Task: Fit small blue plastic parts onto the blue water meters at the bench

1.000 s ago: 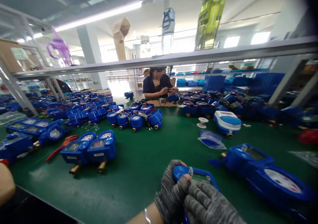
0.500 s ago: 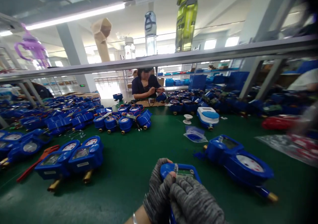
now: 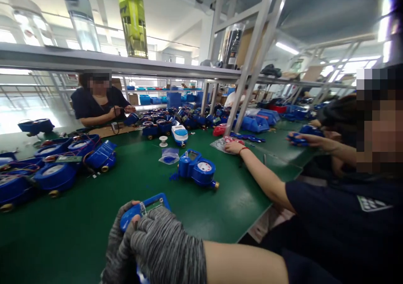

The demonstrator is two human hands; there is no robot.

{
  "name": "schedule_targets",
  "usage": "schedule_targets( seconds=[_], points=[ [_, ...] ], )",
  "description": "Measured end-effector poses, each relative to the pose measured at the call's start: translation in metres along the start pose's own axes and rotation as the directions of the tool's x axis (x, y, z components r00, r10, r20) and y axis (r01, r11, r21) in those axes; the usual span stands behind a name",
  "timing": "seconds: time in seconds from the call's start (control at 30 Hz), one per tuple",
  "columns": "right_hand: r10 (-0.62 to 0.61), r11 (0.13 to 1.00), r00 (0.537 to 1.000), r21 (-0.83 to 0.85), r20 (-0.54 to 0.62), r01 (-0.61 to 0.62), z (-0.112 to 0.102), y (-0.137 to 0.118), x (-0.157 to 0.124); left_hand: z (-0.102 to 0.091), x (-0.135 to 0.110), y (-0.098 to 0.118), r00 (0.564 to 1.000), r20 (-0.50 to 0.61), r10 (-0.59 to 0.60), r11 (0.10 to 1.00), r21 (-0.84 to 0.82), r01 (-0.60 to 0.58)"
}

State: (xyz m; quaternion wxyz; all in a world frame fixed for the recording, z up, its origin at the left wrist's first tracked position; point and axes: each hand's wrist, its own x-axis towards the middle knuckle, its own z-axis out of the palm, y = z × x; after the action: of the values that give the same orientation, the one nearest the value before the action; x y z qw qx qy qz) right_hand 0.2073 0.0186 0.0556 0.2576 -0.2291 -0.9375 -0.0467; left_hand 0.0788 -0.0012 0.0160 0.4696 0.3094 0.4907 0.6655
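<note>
Near the table's front edge I hold a blue water meter (image 3: 129,217), tilted, with a green board showing in its rectangular window. My left hand (image 3: 119,244), in a grey fingerless glove, is wrapped round its left side. Pressed against the window's edge are the fingers of my right hand (image 3: 165,238), gloved alike; whether they pinch some small part is hidden. Beyond them another blue water meter (image 3: 197,170), with a white dial and brass end, lies on the green table. Behind it are a plastic bag with blue pieces (image 3: 170,156) and a white spool (image 3: 163,141).
Several wired blue meters (image 3: 53,166) stand at the left. A white-and-blue device (image 3: 179,135) is farther back. At the right, a co-worker's arm (image 3: 261,173) reaches over the table to a clear bag (image 3: 220,144). A shelf (image 3: 176,68) with bottles crosses above; another person sits opposite.
The view has swung to the right, bringing the co-worker beside me into sight. Both my hands keep their hold on the water meter, with little change in grip.
</note>
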Motion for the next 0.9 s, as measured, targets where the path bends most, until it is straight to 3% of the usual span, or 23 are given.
schedule_targets(
  seconds=[0.2,0.43,0.77,0.9],
  points=[
    [-0.173,0.985,0.985,-0.028,-0.02,0.172,-0.001,0.005,-0.008,0.001,-0.002,0.004,0.999,-0.027,0.019,0.998,0.064,-0.018],
    [-0.251,0.965,0.955,-0.119,-0.158,0.234,0.002,-0.004,-0.023,-0.001,-0.003,0.001,1.0,-0.018,-0.005,0.997,0.075,0.006],
    [-0.204,0.979,0.978,0.004,-0.046,0.204,-0.005,0.006,-0.012,0.0,-0.005,0.002,0.999,-0.005,0.044,0.997,0.071,-0.043],
    [-0.089,0.995,0.995,0.042,-0.048,0.091,0.0,0.007,-0.007,-0.001,-0.003,-0.004,1.0,0.015,0.009,1.0,0.026,-0.01]
  ],
)
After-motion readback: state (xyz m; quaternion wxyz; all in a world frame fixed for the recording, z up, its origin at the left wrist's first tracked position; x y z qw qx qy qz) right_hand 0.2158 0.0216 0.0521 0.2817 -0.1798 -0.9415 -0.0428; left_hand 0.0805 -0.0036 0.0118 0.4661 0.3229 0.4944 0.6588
